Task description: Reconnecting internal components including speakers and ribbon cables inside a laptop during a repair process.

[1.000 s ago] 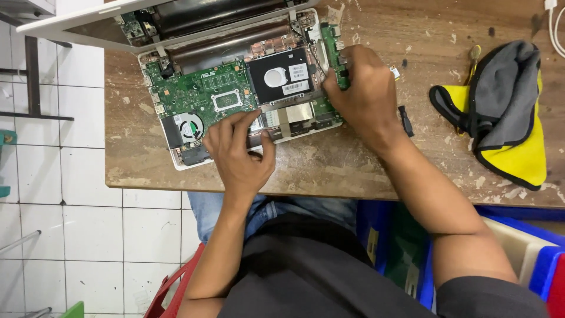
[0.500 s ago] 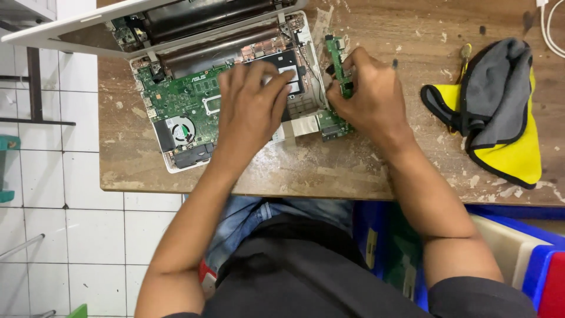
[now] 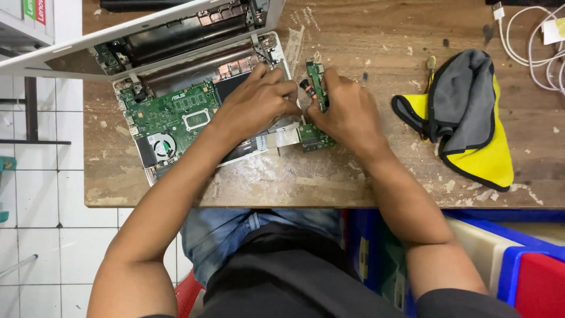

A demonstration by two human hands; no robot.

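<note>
An opened laptop lies on the wooden table with its green main board and round fan exposed. My left hand rests on the laptop's right part, fingers curled over the dark drive area. My right hand grips a narrow green circuit board at the laptop's right edge, standing it nearly on edge. Another small green board piece shows below my right hand. Both hands nearly touch each other.
A grey and yellow cloth lies right of my hands. White cables sit at the far right corner. Blue and red plastic bins stand under the table's right side. White floor tiles lie to the left.
My left hand moved up from the laptop's lower edge onto its right part, beside my right hand. My right hand stayed on the narrow green board.
</note>
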